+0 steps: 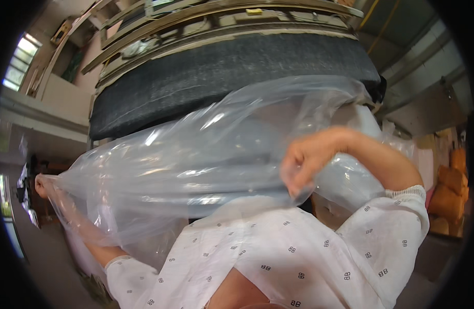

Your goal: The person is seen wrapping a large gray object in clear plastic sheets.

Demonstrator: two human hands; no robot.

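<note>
A large sheet of clear plastic film (195,149) stretches across in front of me, wrinkled and shiny. At the far left my left hand (42,185) is closed on the film's edge, with that arm reaching out behind the see-through plastic. Close to my chest, right of the middle, my right hand (311,159) has its fingers curled, gripping a gathered edge of the film. Its fingers are a little blurred. Under the plastic lies a pale grey-blue surface, seen only dimly. I cannot tell whether the film is a single sheet or a bag.
A long dark padded roll or cushion (237,64) runs across behind the film. Beyond it, wooden rails (221,15) carry a small yellow thing (254,11). Orange-brown stacked pieces (450,190) stand at the right. A window (22,62) shows at the upper left.
</note>
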